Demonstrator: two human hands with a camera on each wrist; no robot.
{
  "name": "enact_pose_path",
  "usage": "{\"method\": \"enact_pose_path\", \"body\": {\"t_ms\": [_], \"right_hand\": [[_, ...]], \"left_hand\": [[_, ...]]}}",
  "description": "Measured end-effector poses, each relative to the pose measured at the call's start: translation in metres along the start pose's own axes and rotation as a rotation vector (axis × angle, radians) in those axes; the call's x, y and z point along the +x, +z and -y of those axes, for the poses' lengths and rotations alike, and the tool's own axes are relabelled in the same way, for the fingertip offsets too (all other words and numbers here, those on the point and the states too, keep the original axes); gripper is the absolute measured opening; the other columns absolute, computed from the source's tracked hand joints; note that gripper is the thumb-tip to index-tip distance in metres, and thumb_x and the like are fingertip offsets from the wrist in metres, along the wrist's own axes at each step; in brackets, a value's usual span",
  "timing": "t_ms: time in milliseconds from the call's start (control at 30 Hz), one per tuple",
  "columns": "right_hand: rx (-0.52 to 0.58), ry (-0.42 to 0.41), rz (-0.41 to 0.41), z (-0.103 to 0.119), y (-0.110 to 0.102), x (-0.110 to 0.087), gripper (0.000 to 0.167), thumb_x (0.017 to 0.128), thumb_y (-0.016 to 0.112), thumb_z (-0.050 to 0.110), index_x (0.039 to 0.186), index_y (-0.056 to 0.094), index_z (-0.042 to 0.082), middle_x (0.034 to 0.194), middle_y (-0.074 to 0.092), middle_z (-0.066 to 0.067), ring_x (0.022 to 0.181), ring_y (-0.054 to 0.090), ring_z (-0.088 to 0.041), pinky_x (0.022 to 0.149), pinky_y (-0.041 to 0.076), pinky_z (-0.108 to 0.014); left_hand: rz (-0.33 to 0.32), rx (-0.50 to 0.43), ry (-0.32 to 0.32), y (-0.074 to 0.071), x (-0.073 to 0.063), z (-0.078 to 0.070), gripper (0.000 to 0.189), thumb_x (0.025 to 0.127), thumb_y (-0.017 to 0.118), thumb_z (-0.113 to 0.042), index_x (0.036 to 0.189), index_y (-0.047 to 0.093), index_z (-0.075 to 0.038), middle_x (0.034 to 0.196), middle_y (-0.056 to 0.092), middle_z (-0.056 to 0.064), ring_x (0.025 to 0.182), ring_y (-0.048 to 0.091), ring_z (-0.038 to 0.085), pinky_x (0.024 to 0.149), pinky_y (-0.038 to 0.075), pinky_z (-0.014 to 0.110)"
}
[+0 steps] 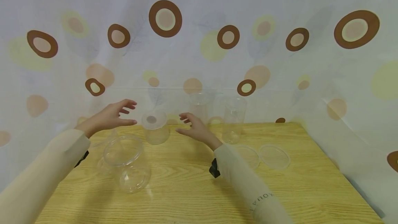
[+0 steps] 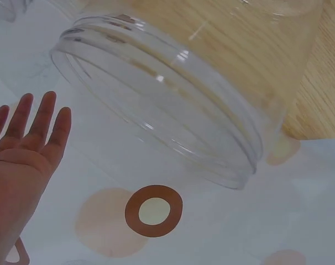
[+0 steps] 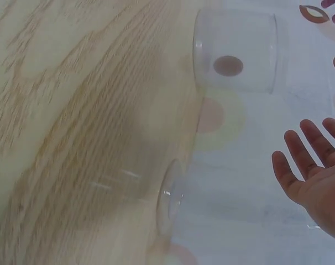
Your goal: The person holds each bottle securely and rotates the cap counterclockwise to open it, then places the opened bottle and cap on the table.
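Observation:
My left hand [image 1: 116, 115] is raised with its fingers spread, up and left of a short clear plastic jar [image 1: 157, 136] near the table's back edge. On that jar's other side, my right hand [image 1: 197, 129] hovers with fingers apart and palm toward it. Neither hand holds anything. A wide clear jar [image 1: 132, 168] stands nearer me, below the left hand; its open, ridged mouth [image 2: 156, 105] fills much of the left wrist view. In the right wrist view, the short jar [image 3: 239, 49] lies beyond the fingertips of the right hand [image 3: 319, 171].
Two tall clear jars [image 1: 199, 108] [image 1: 234, 120] stand toward the back, right of the short one. Two flat clear discs [image 1: 275, 156] [image 1: 248, 156] lie on the wooden table [image 1: 192, 189] by the right sleeve. A patterned curtain [image 1: 199, 61] hangs behind the table.

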State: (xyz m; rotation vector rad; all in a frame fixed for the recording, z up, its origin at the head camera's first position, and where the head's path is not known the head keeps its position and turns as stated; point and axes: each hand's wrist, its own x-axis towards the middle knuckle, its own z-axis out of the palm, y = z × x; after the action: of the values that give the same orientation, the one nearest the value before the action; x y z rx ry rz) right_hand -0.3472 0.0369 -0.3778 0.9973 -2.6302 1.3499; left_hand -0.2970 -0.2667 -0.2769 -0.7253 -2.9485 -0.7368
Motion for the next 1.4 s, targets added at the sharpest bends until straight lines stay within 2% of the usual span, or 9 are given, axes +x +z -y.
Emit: {"method": "enact_pose_path", "body": {"t_ms": [233, 400, 600, 767, 967, 1167, 1300, 1400], "right_hand": [[0.052, 0.041, -0.032, -0.001, 0.020, 0.015, 0.056, 0.085, 0.065, 0.023, 0.132, 0.040, 0.003, 0.126, 0.049, -0.019, 0.115, 0.048, -0.037, 0.094, 0.043, -0.045], [0.085, 0.109, -0.013, 0.000, 0.035, 0.022, 0.061, 0.085, 0.064, 0.027, 0.134, 0.037, 0.002, 0.129, 0.047, -0.020, 0.117, 0.046, -0.036, 0.095, 0.042, -0.045], [0.104, 0.181, -0.013, 0.001, 0.047, 0.026, 0.065, 0.085, 0.064, 0.028, 0.137, 0.034, 0.003, 0.131, 0.044, -0.020, 0.117, 0.045, -0.037, 0.094, 0.041, -0.045], [0.146, 0.195, -0.036, 0.001, 0.056, 0.030, 0.065, 0.084, 0.065, 0.024, 0.136, 0.034, -0.001, 0.128, 0.044, -0.023, 0.114, 0.046, -0.038, 0.092, 0.043, -0.045], [0.180, 0.234, -0.056, 0.000, 0.066, 0.032, 0.068, 0.084, 0.066, 0.024, 0.138, 0.032, 0.002, 0.132, 0.042, -0.021, 0.114, 0.045, -0.038, 0.091, 0.043, -0.046], [0.208, 0.246, -0.073, -0.001, 0.074, 0.035, 0.068, 0.083, 0.066, 0.021, 0.139, 0.032, 0.004, 0.137, 0.039, -0.020, 0.121, 0.042, -0.037, 0.098, 0.039, -0.047], [0.211, 0.231, -0.078, -0.001, 0.077, 0.037, 0.069, 0.084, 0.066, 0.020, 0.141, 0.029, 0.005, 0.141, 0.037, -0.017, 0.128, 0.037, -0.033, 0.103, 0.036, -0.045], [0.217, 0.220, -0.077, 0.000, 0.077, 0.037, 0.071, 0.084, 0.065, 0.019, 0.142, 0.026, 0.005, 0.143, 0.034, -0.016, 0.131, 0.033, -0.031, 0.105, 0.034, -0.044]], "left_hand": [[0.069, 0.024, -0.009, 0.010, 0.011, 0.008, 0.064, 0.082, 0.068, -0.029, 0.131, 0.038, -0.001, 0.127, 0.048, 0.026, 0.110, 0.052, 0.044, 0.090, 0.044, 0.052], [0.127, 0.040, -0.034, 0.016, 0.016, 0.011, 0.066, 0.082, 0.068, -0.029, 0.133, 0.035, -0.001, 0.128, 0.046, 0.029, 0.110, 0.052, 0.045, 0.090, 0.045, 0.051], [0.159, 0.065, -0.034, 0.019, 0.025, 0.011, 0.064, 0.083, 0.068, -0.026, 0.131, 0.035, 0.001, 0.127, 0.046, 0.031, 0.108, 0.052, 0.046, 0.089, 0.045, 0.052], [0.183, 0.078, -0.044, 0.024, 0.030, 0.013, 0.065, 0.083, 0.068, -0.023, 0.131, 0.033, 0.004, 0.126, 0.045, 0.033, 0.107, 0.052, 0.048, 0.089, 0.044, 0.053], [0.239, 0.073, -0.091, 0.029, 0.034, 0.014, 0.070, 0.083, 0.067, -0.025, 0.132, 0.027, 0.006, 0.126, 0.043, 0.036, 0.108, 0.050, 0.051, 0.090, 0.042, 0.055], [0.248, 0.071, -0.084, 0.036, 0.038, 0.016, 0.075, 0.082, 0.067, -0.024, 0.132, 0.023, 0.010, 0.124, 0.044, 0.037, 0.106, 0.051, 0.051, 0.090, 0.043, 0.055], [0.252, 0.087, -0.105, 0.036, 0.039, 0.017, 0.079, 0.082, 0.067, -0.025, 0.134, 0.019, 0.010, 0.125, 0.043, 0.038, 0.110, 0.048, 0.051, 0.092, 0.040, 0.056], [0.284, 0.097, -0.136, 0.034, 0.039, 0.016, 0.083, 0.083, 0.067, -0.026, 0.136, 0.014, 0.011, 0.130, 0.040, 0.037, 0.117, 0.042, 0.051, 0.096, 0.035, 0.058]]}}
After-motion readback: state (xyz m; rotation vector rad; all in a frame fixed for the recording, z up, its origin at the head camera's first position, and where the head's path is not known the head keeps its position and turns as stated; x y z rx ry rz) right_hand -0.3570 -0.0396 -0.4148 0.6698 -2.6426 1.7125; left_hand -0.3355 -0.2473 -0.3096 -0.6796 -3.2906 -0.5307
